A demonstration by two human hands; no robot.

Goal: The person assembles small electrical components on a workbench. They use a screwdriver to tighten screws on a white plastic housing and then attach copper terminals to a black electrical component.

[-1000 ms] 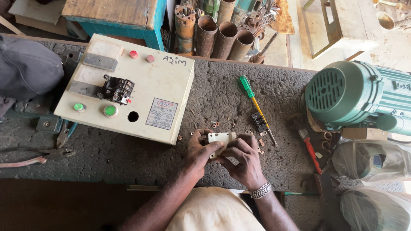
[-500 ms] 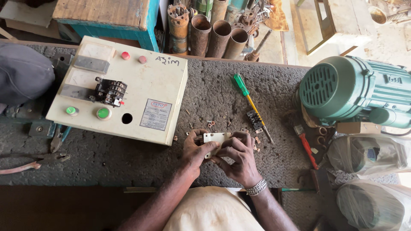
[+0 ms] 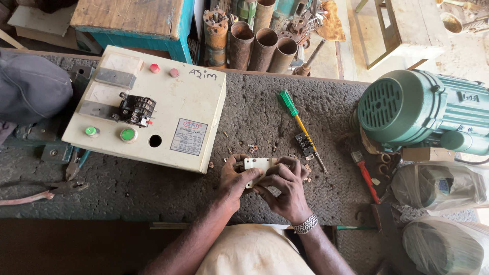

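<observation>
Far left: a dark grey cloth bundle [image 3: 30, 89] lies on the bench [image 3: 153, 186]; red-handled pliers [image 3: 35, 192] lie nearer.
Control box: a cream metal panel box [image 3: 188, 102] sits left of centre, carrying a black contactor [image 3: 136, 109], two green buttons, two red ones and an open round hole.
Left hand: the left hand [image 3: 235, 182] is clenched on the left end of the white part, thumb across its face.
Held part: a small white plastic block [image 3: 257, 164], held just above the bench at near centre, between both hands.
Right hand: the right hand [image 3: 286, 189] grasps the block's right end and underside, fingers curled; a metal bracelet is at the wrist.
Handling: judged light, rigid and somewhat brittle; best pinched by its two ends, sparing any small fittings.
Loose parts: small copper bits are scattered on the bench just beyond the hands.
Tools: a green-handled screwdriver [image 3: 298, 122] lies to the right, beside a small black component [image 3: 305, 144]; a red-handled tool [image 3: 365, 175] lies farther right.
Containers: rusty pipe sections [image 3: 262, 46] stand open at far centre, contents unseen; clear plastic bags [image 3: 438, 186] at near right hold items I cannot identify.
Motor: a green electric motor [image 3: 417, 109] lies at far right.
</observation>
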